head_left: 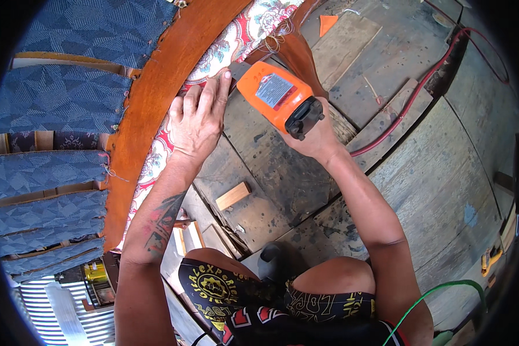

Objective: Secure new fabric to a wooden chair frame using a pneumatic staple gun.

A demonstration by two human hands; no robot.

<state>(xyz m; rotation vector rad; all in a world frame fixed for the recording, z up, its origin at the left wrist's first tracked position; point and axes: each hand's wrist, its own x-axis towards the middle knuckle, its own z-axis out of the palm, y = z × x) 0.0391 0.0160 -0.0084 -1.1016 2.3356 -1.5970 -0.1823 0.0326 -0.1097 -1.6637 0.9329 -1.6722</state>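
Note:
My right hand [315,135] is wrapped round the grip of an orange staple gun [269,92], mostly behind its body. The gun's dark nose meets the edge of a red and white floral fabric [155,158]. Beside that nose, my left hand [199,118] lies on the fabric with its fingers stretched out and pressing down. The fabric runs along a curved brown wooden frame [134,132]. Several blue patterned straps [63,95] stretch from the frame's left side. Loose threads [275,41] hang at the fabric's upper edge.
Worn wooden planks [438,167] form the floor. A red hose [412,98] curves across the right side, and a green cord [444,284] loops at lower right. A small wood block [233,196] lies between my forearms. An orange scrap [328,25] lies at the top.

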